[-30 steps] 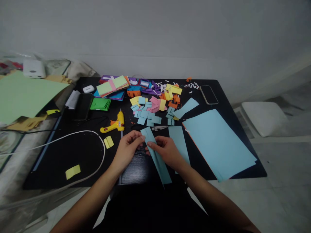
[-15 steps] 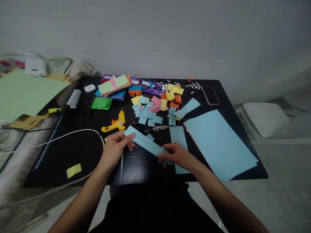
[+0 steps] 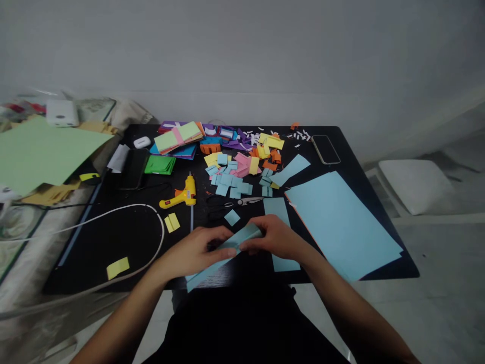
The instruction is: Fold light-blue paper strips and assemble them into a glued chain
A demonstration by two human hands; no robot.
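Observation:
Between my hands, close to the table's front edge, is a folded strip of light blue paper [image 3: 212,271], slanting from lower left to upper right. My left hand [image 3: 200,250] pinches its middle with the thumb on top. At its upper right end my right hand [image 3: 275,237] grips it, and the paper bends up there. A small blue paper square [image 3: 232,218] lies just beyond my hands. Behind it are scissors [image 3: 250,200], their dark handles hard to make out. Another flat blue strip [image 3: 278,207] lies partly under my right hand.
A yellow glue gun [image 3: 185,193] lies left of centre, near a white cable [image 3: 161,222]. Blue sheets [image 3: 344,227] are stacked at right, below a phone [image 3: 326,149]. Folded coloured paper pieces [image 3: 231,179] and a bundle of paper strips [image 3: 178,137] fill the back.
The blue strip has swung from slanting down rightward to slanting up rightward and come closer to me. My left hand has shifted right and down, uncovering a yellow paper piece.

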